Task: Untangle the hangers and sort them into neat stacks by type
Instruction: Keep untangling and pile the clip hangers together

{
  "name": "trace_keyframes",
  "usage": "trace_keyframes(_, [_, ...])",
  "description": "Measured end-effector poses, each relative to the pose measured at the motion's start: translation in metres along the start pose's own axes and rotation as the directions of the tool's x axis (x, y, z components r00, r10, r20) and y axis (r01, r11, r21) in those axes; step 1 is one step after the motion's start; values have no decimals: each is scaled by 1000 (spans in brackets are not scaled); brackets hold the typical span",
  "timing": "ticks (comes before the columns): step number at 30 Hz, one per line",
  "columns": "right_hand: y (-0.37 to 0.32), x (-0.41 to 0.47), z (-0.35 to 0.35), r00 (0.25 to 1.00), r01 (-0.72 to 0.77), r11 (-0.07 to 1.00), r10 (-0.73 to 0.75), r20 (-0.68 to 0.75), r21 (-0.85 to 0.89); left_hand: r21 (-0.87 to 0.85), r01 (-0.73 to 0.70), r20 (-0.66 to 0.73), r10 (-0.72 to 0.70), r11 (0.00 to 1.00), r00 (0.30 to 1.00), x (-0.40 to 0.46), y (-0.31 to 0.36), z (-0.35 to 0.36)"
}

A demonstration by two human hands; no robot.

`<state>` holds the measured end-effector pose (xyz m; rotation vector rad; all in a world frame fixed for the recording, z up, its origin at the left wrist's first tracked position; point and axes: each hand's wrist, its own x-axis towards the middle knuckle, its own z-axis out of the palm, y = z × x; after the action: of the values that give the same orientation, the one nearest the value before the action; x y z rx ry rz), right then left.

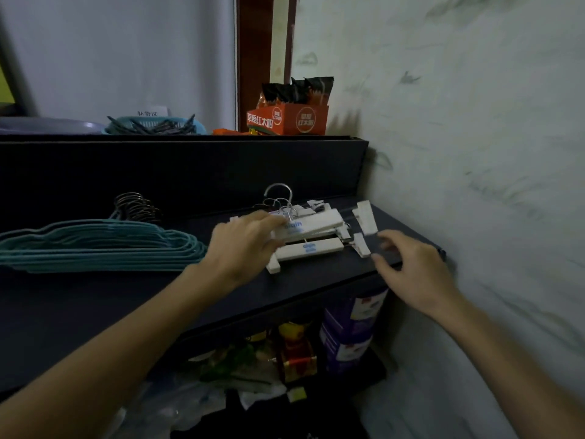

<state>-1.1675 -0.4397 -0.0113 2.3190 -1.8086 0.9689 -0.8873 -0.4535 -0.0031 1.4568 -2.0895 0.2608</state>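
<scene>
Gripping the top white clip hanger (311, 224) of a small pile with the left hand (243, 245), fingers curled over its left end, on the dark shelf (126, 296). Directly beneath the hold, a second white bar (308, 250) with blue print, and more white clips (364, 217) splayed out to the right of it. Just beyond the fingers, several chrome hooks (278, 198) bunched together, one standing up higher than the rest. Well to the left of the hold, a tidy stack of teal hangers (101, 245) lying flat, dark metal hooks (136, 207) lined up at its far edge. To the right of the pile, the right hand (411, 267) hovering over the shelf edge, fingers loosely spread and holding nothing, fingertips close to a loose white clip (361, 245); blurred, so contact cannot be told. Farther back on the upper ledge, an orange carton (286, 120) of packets and a teal basket (155, 125).
</scene>
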Motion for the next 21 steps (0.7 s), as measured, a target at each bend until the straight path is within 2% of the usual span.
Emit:
trace_keyframes(4, [24,16,6,996,-39,999,39,-74,-4,53,-29,135,22,998,991,6,17,35])
trace_keyframes(7, [35,27,15,998,-47,998,46,-44,-35,62,-54,174,42,997,984,10,23,55])
trace_keyframes(15, [54,56,48,999,38,999,-39,29,39,155,-138,85,126,978,988,10,24,92])
trace_keyframes(18, [58,66,56,994,84,994,-88,57,72,197,-126,42,120,972,992,12,28,101])
trace_keyframes(21, [70,77,60,987,131,987,-138,81,89,235,-55,4,55,970,998,18,34,108])
